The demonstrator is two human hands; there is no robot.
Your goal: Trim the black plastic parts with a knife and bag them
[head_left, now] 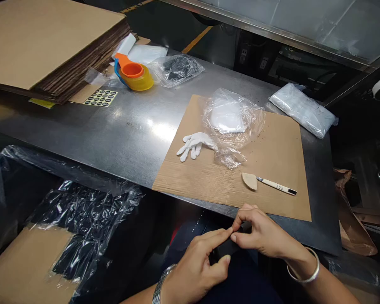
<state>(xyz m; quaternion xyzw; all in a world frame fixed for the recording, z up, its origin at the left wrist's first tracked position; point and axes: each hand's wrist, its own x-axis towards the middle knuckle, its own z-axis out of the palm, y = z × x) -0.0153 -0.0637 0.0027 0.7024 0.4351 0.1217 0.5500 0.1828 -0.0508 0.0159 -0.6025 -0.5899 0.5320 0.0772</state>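
Note:
Just in front of the table's near edge, my left hand (205, 257) and my right hand (256, 230) come together around a small black piece (226, 249). My left hand grips it between thumb and fingers. The fingertips of my right hand pinch its far end. Dark clothing behind it and my fingers hide much of its shape, so I cannot tell its kind. Beyond my hands, a craft knife (277, 185) marked A26 lies on a cardboard sheet (272, 207), its tip at a beige wedge-shaped piece (249, 181).
A white glove (196, 145) and a clear plastic bag (253, 114) with white sheets lie on the cardboard. On the metal table (129, 143) are a tape dispenser (133, 71), a sticker sheet (100, 98), a wrapped packet (302, 109) and stacked cardboard (50, 42). Black plastic-lined box (91, 219) stands lower left.

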